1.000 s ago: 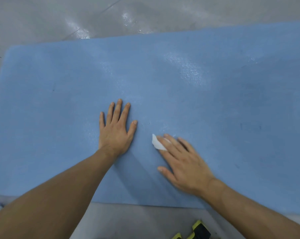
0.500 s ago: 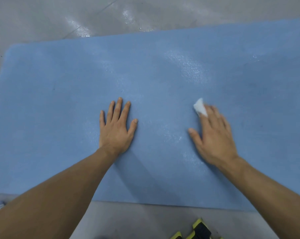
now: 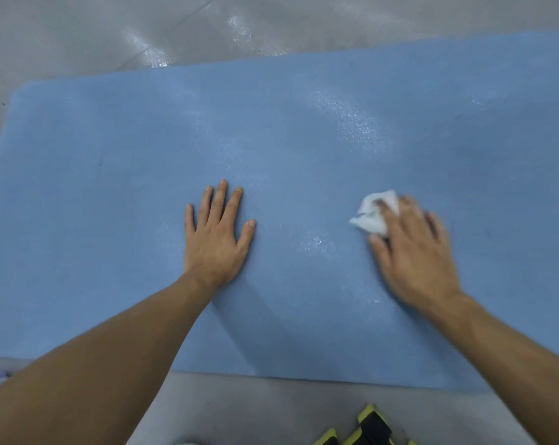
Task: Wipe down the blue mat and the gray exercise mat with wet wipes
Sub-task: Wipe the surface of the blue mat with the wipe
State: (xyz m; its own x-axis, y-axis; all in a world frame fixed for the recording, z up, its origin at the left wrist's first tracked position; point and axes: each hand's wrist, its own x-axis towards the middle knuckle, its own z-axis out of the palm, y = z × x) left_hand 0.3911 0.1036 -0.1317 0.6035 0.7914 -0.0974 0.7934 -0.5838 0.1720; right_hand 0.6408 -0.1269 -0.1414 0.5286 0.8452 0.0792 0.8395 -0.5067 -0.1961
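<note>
Right hand [image 3: 413, 252], fingers extended, presses a crumpled wet wipe [image 3: 369, 216] onto the blue mat [image 3: 111, 187], right of centre. Left hand [image 3: 217, 239] lies flat, fingers spread, bracing the mat. Wet sheen covers the middle; the left end appears dry. Gray exercise mat: not in view.

Spread over a glossy gray floor [image 3: 79, 33], a wide blue foam mat [image 3: 111, 220] with wet, shiny patches near its middle and toward its far edge. Palm-down near the mat's middle, the left hand [image 3: 215, 239], fingers straight and slightly fanned. Further toward the mat's right edge, the right hand [image 3: 413, 255], blurred, pressing a crumpled white wet wipe [image 3: 373, 213] onto the mat under its fingers. On the floor just off the mat's near edge, a yellow-and-black object [image 3: 371, 428], partly cut off.
</note>
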